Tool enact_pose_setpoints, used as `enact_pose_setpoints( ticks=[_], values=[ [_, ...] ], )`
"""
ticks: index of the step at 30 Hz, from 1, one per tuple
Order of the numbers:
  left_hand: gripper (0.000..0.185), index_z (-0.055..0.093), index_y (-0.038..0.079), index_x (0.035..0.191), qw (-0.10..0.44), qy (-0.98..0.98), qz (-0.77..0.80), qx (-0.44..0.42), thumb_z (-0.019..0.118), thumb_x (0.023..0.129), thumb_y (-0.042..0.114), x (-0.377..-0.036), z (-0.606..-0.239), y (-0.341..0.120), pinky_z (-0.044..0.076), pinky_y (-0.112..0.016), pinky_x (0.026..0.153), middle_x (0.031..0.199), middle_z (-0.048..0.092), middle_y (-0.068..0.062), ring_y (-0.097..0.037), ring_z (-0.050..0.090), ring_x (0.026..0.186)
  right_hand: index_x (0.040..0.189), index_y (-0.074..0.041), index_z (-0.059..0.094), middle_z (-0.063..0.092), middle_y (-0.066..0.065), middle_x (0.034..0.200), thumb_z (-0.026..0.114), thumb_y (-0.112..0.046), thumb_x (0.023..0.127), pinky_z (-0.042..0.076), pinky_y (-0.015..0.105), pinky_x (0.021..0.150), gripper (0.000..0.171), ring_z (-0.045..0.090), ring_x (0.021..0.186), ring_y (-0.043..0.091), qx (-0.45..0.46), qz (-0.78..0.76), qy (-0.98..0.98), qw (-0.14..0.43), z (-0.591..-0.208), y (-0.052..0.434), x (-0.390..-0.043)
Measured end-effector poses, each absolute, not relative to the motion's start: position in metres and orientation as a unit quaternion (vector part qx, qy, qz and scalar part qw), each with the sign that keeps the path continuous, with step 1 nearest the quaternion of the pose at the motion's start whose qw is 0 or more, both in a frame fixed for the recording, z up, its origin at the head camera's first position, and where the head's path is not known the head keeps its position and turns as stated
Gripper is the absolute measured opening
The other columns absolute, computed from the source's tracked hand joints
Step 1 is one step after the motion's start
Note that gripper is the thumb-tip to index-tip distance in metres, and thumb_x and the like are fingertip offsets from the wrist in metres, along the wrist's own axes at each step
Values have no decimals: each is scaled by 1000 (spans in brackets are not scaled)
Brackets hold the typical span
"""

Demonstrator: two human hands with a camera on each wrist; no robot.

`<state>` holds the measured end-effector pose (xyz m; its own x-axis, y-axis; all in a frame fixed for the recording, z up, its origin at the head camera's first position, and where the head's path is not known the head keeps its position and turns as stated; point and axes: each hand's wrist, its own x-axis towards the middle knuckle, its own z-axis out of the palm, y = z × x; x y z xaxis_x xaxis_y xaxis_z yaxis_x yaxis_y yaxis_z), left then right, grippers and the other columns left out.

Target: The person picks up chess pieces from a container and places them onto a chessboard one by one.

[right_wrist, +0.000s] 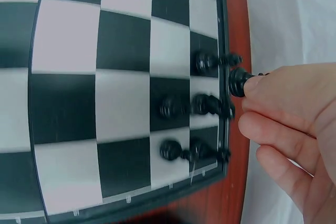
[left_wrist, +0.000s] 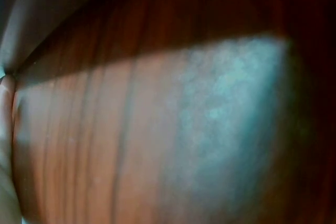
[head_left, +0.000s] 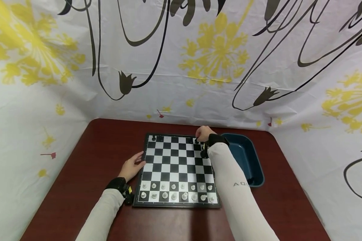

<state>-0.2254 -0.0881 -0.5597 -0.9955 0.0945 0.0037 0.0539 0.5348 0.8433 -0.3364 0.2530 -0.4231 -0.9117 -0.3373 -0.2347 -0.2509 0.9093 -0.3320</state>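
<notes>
Black chess piece (right_wrist: 239, 81) pinched by fingertips of right hand (right_wrist: 294, 129) at far right edge of chessboard (right_wrist: 126, 93).

Head cam: I see the right hand (head_left: 203, 133) reached fwd over the board's far right corner, arm in pale sleeve (head_left: 233, 187) stretched across the board's right side, black wrist strap behind the hand. Fingers bunched down over the back row; piece itself too small for me to make out here. Left hand (head_left: 132, 165) lies flat on red-brown table (head_left: 78, 180), fingers straight & loosely apart, tips touching left edge of chessboard (head_left: 175, 167). It holds nothing. White pieces (head_left: 176, 191) fill the two near rows. A few black pieces (head_left: 156, 138) on far row, left end. Blue tray (head_left: 244, 157) sits just right of board, touching or nearly so; I see a dark item or two at its near end, can't tell what. Floral cloth (head_left: 181, 60) hangs behind & to both sides.

L wrist cam: blurred, mostly table (left_wrist: 157, 129) wood up close; sliver of the hand at left edge, finger state not readable from this view.

R wrist cam: thumb & forefinger clamped on top of the black piece, its base at the board rim. Other fingers (right_wrist: 283, 129) curled alongside, close together. Six-ish more black pieces (right_wrist: 194, 106) stand in two rows on the corner squares, just beside the held one; blurred.
</notes>
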Motion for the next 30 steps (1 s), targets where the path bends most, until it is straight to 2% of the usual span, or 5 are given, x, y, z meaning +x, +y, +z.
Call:
enact_pose_setpoints(
  ticks=[10,17,22,27,30],
  values=[
    [56,42,13,137,20,876,479,44,61,87,29,-225,-555,-88,47,-44,88,126,52,-20,-31,53,112,90,-6,69,64,7,92,65,-4,77,47,31,65,14,56,79,20,-128,-144,969,155,-430,231,-339],
    [56,42,14,136,17,881,471,42,61,87,30,-224,-555,-89,47,-44,88,125,53,-20,-31,54,110,86,-9,69,63,4,84,68,-5,75,46,28,59,11,55,73,17,-124,-142,969,161,-449,229,-340],
    [56,42,15,137,19,881,471,38,61,86,30,-225,-555,-88,47,-43,88,125,53,-18,-30,54,111,82,-7,68,63,6,83,69,-4,73,48,31,61,9,56,74,19,-151,-136,968,150,-457,229,-337],
    [56,42,16,136,21,879,475,36,61,86,32,-227,-559,-88,47,-42,88,126,53,-18,-29,54,111,84,-5,67,63,7,84,65,-2,76,48,31,64,8,56,75,20,-171,-131,967,139,-455,229,-330],
    [57,42,16,137,21,877,479,36,61,86,33,-227,-561,-88,47,-43,88,126,53,-18,-29,54,111,84,-5,68,64,7,85,65,0,76,48,33,65,10,57,76,20,-141,-133,967,163,-459,226,-335]
  ],
)
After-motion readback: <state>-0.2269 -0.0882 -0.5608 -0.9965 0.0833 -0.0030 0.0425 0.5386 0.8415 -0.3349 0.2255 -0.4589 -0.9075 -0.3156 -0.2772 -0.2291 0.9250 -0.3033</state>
